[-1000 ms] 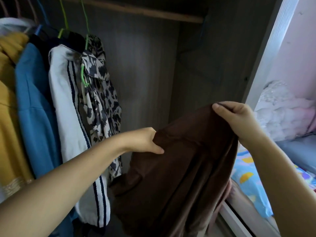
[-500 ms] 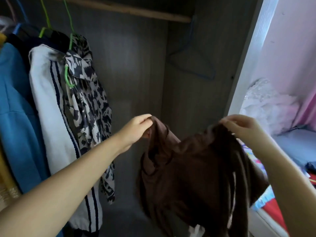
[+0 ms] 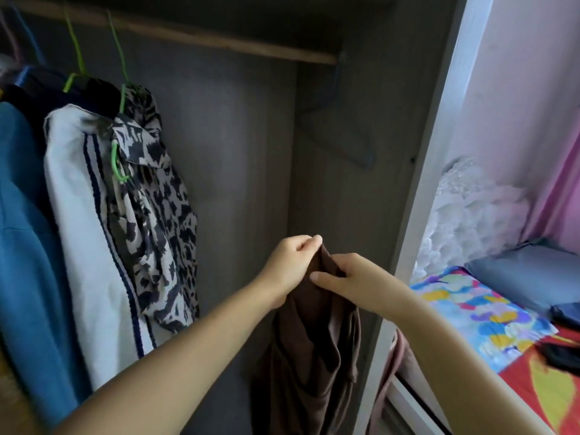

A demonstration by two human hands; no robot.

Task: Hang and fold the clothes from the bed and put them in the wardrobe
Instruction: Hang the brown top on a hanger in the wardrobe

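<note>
A brown garment (image 3: 310,350) hangs folded lengthwise in front of the open wardrobe (image 3: 238,158). My left hand (image 3: 292,262) pinches its top edge, and my right hand (image 3: 348,277) grips the same top edge just beside it, the two hands almost touching. The cloth drops straight down below them. A wooden rail (image 3: 201,39) crosses the top of the wardrobe. An empty blue hanger (image 3: 345,142) hangs at the rail's right end, against the side wall.
Hung on the left are a blue top (image 3: 22,246), a white jacket with dark stripes (image 3: 84,240) and a leopard-print blouse (image 3: 157,215) on green hangers. To the right, past the white wardrobe frame (image 3: 417,215), is the bed with a colourful sheet (image 3: 483,318).
My hands have come together from wide apart, folding the brown garment in half so it hangs narrow. The view has shifted slightly to the right.
</note>
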